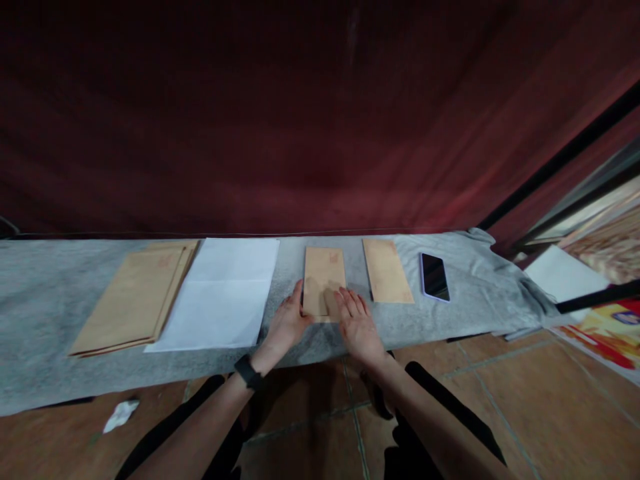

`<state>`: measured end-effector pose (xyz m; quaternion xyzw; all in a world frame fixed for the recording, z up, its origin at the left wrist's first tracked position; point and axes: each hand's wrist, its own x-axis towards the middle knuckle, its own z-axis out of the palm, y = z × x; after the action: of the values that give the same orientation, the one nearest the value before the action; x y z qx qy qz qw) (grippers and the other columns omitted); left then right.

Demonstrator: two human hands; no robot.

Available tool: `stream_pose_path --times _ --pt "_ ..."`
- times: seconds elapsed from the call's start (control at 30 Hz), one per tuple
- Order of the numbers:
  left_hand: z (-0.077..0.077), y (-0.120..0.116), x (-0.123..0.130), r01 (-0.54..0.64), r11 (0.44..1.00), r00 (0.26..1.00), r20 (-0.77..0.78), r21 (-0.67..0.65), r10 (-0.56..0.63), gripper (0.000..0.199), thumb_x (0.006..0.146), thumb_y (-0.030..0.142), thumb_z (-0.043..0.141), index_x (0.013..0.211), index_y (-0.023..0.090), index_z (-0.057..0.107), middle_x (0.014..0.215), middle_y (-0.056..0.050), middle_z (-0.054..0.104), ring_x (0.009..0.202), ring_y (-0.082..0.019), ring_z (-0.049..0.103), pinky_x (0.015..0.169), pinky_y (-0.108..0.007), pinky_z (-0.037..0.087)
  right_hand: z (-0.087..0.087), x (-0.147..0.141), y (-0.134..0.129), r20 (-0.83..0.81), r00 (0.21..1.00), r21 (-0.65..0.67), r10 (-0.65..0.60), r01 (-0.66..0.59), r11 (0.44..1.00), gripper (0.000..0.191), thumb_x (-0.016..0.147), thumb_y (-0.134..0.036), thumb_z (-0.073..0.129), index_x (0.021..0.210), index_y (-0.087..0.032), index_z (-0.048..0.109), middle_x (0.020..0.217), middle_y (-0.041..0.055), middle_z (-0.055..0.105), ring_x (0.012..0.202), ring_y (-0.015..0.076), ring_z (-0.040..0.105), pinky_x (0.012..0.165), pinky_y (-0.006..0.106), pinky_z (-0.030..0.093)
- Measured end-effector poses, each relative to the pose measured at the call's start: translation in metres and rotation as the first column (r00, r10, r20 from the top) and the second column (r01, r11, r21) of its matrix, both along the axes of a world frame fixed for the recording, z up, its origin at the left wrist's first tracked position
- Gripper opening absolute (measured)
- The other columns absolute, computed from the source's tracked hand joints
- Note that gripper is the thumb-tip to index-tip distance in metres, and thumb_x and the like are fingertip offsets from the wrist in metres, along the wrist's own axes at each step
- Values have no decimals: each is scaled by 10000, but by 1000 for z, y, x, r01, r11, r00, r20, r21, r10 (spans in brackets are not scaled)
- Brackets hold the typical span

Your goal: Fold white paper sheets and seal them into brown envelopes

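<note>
A small brown envelope (320, 273) with a reddish printed mark in its upper right corner lies upright in front of me on a grey cloth. My left hand (289, 321), with a dark band on the wrist, is at its lower left corner, thumb along the left edge and fingers curled in at the bottom edge. Across its lower right part rests my right hand (356, 320), palm down, with the fingers stretched out flat. To the right lies another plain brown envelope (389, 272), which neither hand touches.
Left of my hands lie a white sheet of paper (220, 300) with a crease and a pile of larger brown envelopes (131, 297). A phone (435, 277) is at the right. A dark red cloth (310, 133) hangs behind. Crumpled white paper (121, 415) is on the tiled floor.
</note>
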<state>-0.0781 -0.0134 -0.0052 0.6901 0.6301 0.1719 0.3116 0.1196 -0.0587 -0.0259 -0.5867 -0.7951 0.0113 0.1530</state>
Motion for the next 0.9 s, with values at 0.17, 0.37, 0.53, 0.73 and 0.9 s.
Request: stream_pose_path --times 0.17,0.37,0.53,0.73,0.9 --pt "-3 6 -2 -25 994 878 473 -109 74 1017 708 187 671 1591 162 168 634 96 541 576 -141 539 600 -262 408 14 -10 -6 -3 1000 -68 12 -12 998 611 922 -132 472 1524 -194 394 1406 143 563 1215 298 527 1028 464 440" --pt "21 3 14 31 981 653 747 -191 125 918 698 188 684 1538 130 316 751 38 633 719 -143 617 695 -258 463 17 -19 -9 -87 996 -57 -1 -4 998 621 958 -325 506 1532 -132 370 1297 168 587 1158 310 548 973 441 514" --pt "32 -5 24 46 979 537 832 -197 142 722 814 376 690 1462 161 456 855 -21 669 800 -161 645 706 -270 496 21 -6 2 -278 955 -65 -98 83 994 504 993 -181 313 1477 -168 454 1187 146 607 967 237 636 815 353 569" --pt "23 -9 28 11 948 597 763 -319 250 618 845 463 698 1364 162 551 1039 -110 709 919 -209 679 748 -316 543 22 11 25 -889 353 -235 -291 194 953 337 927 -508 507 869 -206 644 918 58 627 817 192 633 681 306 587" --pt "11 -12 36 94 921 526 805 -377 276 782 808 390 745 1476 171 401 975 -91 731 832 -188 703 727 -302 541 11 -13 19 -881 -169 -432 -441 -88 897 342 708 -513 764 728 -214 599 700 -1 652 673 179 657 754 363 596"
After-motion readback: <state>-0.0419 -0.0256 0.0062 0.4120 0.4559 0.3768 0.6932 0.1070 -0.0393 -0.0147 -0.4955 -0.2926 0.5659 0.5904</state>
